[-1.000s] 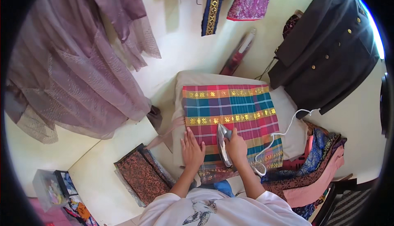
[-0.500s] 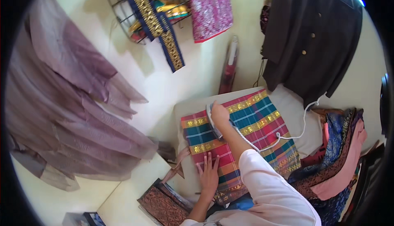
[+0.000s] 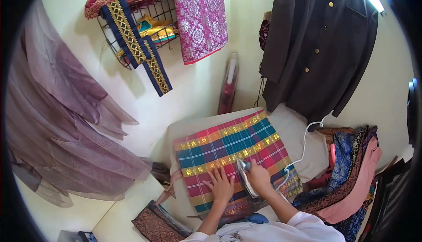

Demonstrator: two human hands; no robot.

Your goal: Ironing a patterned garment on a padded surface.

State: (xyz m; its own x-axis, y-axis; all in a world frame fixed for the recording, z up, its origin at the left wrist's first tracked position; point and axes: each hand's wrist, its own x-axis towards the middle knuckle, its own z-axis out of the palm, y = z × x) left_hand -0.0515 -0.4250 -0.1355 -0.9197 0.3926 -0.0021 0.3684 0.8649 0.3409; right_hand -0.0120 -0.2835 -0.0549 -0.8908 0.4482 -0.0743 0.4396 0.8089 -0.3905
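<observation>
A plaid cloth point(image 3: 228, 147) in red, teal and gold bands lies spread on a padded ironing surface point(image 3: 292, 130). My left hand point(image 3: 221, 185) rests flat on the cloth's near part, fingers spread. Just to its right, my right hand point(image 3: 259, 177) grips the handle of a silver iron point(image 3: 244, 174) standing on the cloth. A white cord point(image 3: 303, 147) runs from the iron across the pad toward the right.
A pile of folded fabrics point(image 3: 349, 171) sits at the right. A dark buttoned coat point(image 3: 318, 44) hangs on the wall. A wire rack point(image 3: 140, 18) holds cloths, a mauve garment point(image 3: 66, 132) hangs left, patterned cloth point(image 3: 156, 222) lies near left.
The iron and my right hand came back from the cloth's far left part to its near middle. My left hand shifted up beside it. The view tilted upward.
</observation>
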